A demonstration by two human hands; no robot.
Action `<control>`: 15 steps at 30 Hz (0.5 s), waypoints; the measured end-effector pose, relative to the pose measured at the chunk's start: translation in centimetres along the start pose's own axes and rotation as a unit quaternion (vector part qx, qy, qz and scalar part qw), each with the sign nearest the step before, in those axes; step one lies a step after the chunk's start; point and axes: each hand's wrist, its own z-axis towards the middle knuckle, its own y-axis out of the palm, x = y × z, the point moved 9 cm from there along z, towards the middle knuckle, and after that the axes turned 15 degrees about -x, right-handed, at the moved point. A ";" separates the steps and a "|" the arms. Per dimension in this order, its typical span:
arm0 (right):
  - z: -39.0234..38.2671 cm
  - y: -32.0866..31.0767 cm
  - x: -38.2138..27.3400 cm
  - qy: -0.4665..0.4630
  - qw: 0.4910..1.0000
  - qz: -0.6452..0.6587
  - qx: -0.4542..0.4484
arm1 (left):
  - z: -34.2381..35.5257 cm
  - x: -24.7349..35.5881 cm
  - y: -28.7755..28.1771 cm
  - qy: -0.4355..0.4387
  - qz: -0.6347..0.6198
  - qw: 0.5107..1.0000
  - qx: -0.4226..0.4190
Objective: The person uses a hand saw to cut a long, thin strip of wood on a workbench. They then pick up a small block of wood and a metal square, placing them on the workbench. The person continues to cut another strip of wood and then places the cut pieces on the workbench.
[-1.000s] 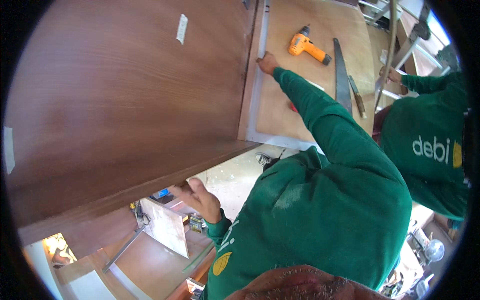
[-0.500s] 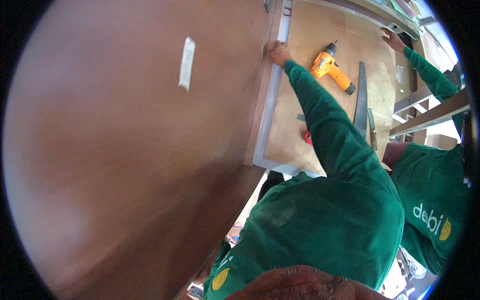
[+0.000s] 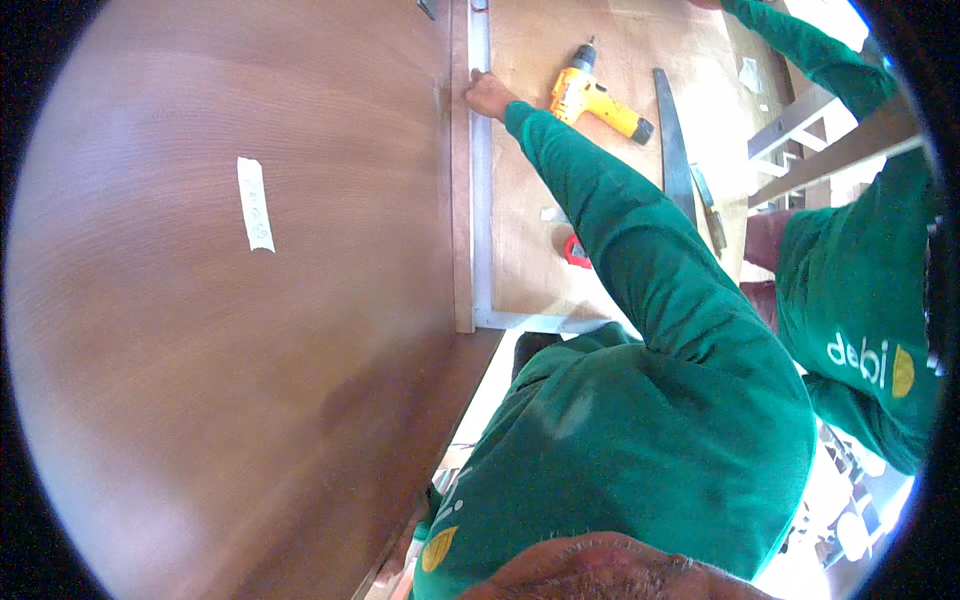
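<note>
A large brown wood-grain panel [image 3: 330,330] stands tilted along my left, with a strip of whitish tape [image 3: 255,205] stuck on it. Along its right edge runs a narrow wooden strip [image 3: 461,200], beside a pale metal-looking rail [image 3: 482,230]. My right hand [image 3: 488,96] reaches far forward, its fingers curled closed at the strip, over the rail. My left hand [image 3: 398,562] shows only in part at the panel's lower edge; its fingers are hidden. Just right of my right hand, a yellow cordless drill [image 3: 588,100] lies on a plywood board [image 3: 520,180].
A saw-like long dark blade [image 3: 675,145] and a slim handled tool [image 3: 708,210] lie on the plywood. A red tape measure [image 3: 576,251] sits partly behind my right sleeve. At right stands a co-worker in green [image 3: 850,290], one hand [image 3: 706,4] at the top edge, near a metal ladder-like frame [image 3: 800,125].
My view has shifted right, so the panel edge, drill and tools appear further left. My right hand stays at the strip, still curled. The co-worker's hand has moved toward the picture's top edge.
</note>
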 end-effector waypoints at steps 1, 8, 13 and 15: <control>-2.7 -0.7 -0.7 0.052 0.993 0.104 0.036 | -0.2 0.2 -0.2 0.007 0.000 1.000 0.004; -29.3 1.2 -8.7 0.021 0.941 0.337 0.001 | -0.1 -0.2 -1.8 0.029 0.011 0.999 0.033; -44.9 6.8 -8.8 0.026 0.926 0.352 -0.135 | 0.6 0.0 -2.1 0.075 0.025 0.997 0.008; -49.2 6.7 -10.2 0.083 0.898 0.366 -0.229 | 1.0 0.3 -2.1 0.100 0.020 0.995 -0.012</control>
